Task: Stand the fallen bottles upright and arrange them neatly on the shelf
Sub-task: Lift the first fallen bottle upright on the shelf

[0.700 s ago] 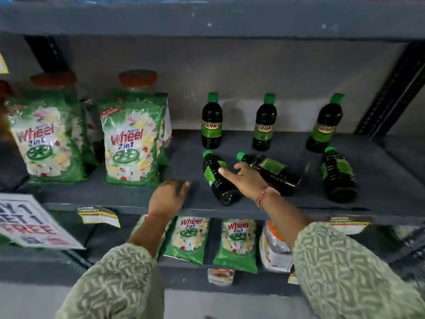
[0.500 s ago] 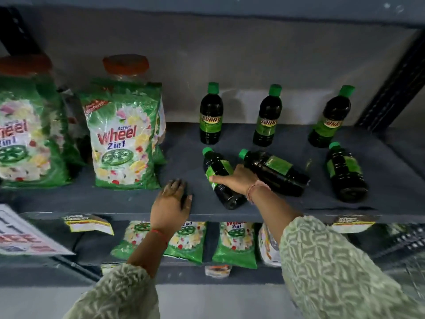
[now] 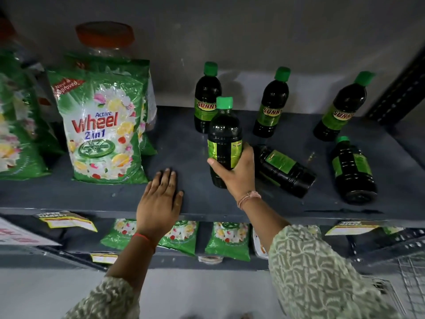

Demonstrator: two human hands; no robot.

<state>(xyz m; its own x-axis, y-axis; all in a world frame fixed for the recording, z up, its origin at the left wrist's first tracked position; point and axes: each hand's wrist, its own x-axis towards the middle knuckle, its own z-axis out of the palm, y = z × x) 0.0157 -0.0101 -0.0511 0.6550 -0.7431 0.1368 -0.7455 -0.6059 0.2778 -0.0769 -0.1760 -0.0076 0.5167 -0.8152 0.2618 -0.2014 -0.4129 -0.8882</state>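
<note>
My right hand (image 3: 236, 173) grips a dark bottle with a green cap and green label (image 3: 224, 137), held upright with its base just at the grey shelf (image 3: 188, 153). My left hand (image 3: 158, 199) rests flat on the shelf's front edge, fingers spread. Two more dark bottles lie on their sides: one (image 3: 284, 170) right beside my right hand, another (image 3: 353, 171) further right. Three matching bottles stand upright along the back: left (image 3: 205, 100), middle (image 3: 272, 104), right (image 3: 342, 109).
Green Wheel detergent bags (image 3: 103, 125) stand on the left of the shelf, with orange-lidded jars (image 3: 104, 38) behind them. More green packets (image 3: 226, 240) hang on the shelf below. A black slotted upright (image 3: 400, 90) bounds the right side.
My right hand has closed around the leftmost fallen bottle and tipped it from lying to upright. The left hand has stayed on the shelf edge. The camera has moved closer.
</note>
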